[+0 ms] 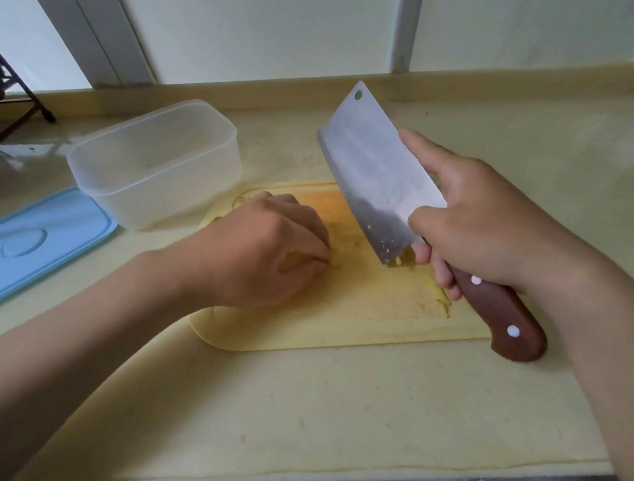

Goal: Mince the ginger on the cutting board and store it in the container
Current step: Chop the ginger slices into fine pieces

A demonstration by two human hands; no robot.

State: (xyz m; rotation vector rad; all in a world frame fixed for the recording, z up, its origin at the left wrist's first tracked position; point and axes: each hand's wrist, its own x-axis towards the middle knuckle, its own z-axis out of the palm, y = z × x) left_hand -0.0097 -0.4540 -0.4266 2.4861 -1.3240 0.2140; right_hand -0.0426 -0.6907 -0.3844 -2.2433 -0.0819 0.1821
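The right hand (479, 230) clamps its fingers around the cleaver's (381, 177) handle, forefinger along the blade. The left hand's (265, 247) fingers curl together, seemingly pinching ginger (440, 301) on the cutting board (339, 318), beside the open container (167, 198).

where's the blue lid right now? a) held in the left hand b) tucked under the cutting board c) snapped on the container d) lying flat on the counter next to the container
d: the blue lid lies flat on the counter, left of the container, which stands open with nothing covering it.
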